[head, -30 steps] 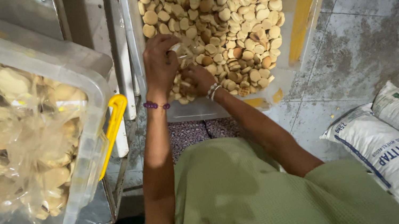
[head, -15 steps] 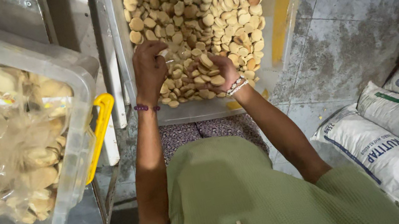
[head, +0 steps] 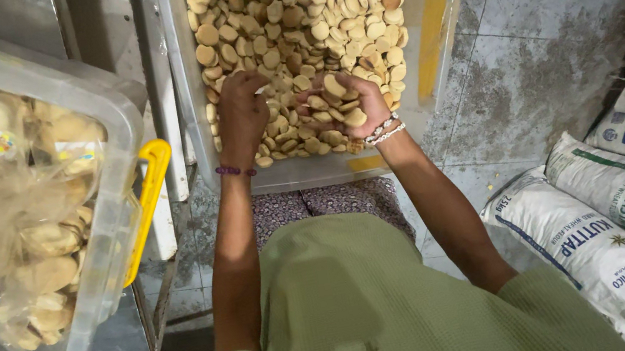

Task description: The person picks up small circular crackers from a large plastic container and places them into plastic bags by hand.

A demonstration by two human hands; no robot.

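Observation:
A clear tray (head: 192,111) in front of me holds a heap of small round tan biscuits (head: 303,16). My left hand (head: 242,115), with a purple band at the wrist, rests palm down on the biscuits near the tray's left side, fingers curled into the heap. My right hand (head: 347,106), with white bead bracelets, is turned palm up and cups several biscuits just above the heap near the tray's front edge.
A clear plastic bin (head: 103,261) with a yellow handle (head: 144,204), filled with bagged biscuits, stands at the left. White printed sacks (head: 594,238) lie on the grey concrete floor (head: 533,28) at the right. Metal frame rails (head: 157,83) run beside the tray.
Both hands have stayed in the biscuit heap; my right hand has turned palm up with biscuits in it. The view has shifted slightly.

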